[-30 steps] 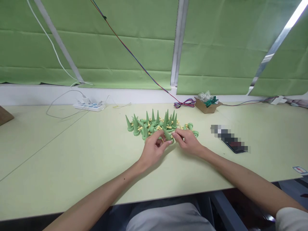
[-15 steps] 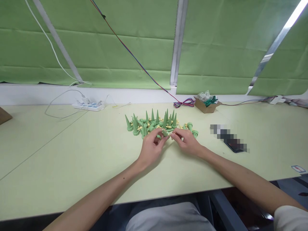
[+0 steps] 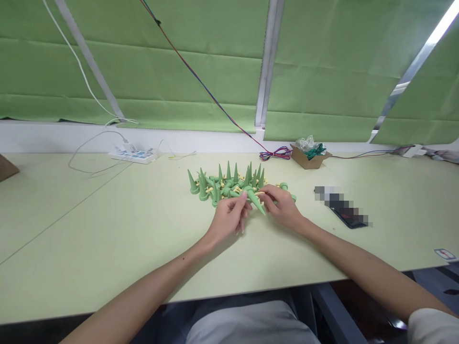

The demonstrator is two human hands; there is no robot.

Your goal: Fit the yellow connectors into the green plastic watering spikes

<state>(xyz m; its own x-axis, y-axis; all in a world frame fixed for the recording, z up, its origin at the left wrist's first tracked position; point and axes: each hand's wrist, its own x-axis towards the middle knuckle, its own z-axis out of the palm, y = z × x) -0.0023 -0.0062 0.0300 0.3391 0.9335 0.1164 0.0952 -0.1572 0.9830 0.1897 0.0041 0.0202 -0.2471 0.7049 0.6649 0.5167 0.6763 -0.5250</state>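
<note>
The left hand (image 3: 227,217) pinched a light green, tapered plastic spike (image 3: 256,199) by its rounded base, thumb on top, the other fingers curled loosely beneath. The spike was held above the pale yellow-green, smooth counter (image 3: 143,253), tilted, its point slanting down toward the right hand (image 3: 283,206). That hand had its thumb and forefinger drawn together on a small, slim, pale yellow piece (image 3: 260,193) just beside the spike's base; whether the piece touched the spike could not be told.

Just beyond the hands lay a cluster of similar green cone-shaped spikes (image 3: 228,172), several upright on their round bases and others on their sides, with small yellow fittings (image 3: 209,190) scattered among them. Behind the cluster, near the wall, a coiled bundle of red and blue wire (image 3: 275,154) lay just beside an open brown cardboard box (image 3: 307,162) with clear and dark green crumpled plastic (image 3: 314,151) in it. A dark, flat, partly pixelated object (image 3: 346,210) lay on the counter to the right, well apart from the cluster.
</note>
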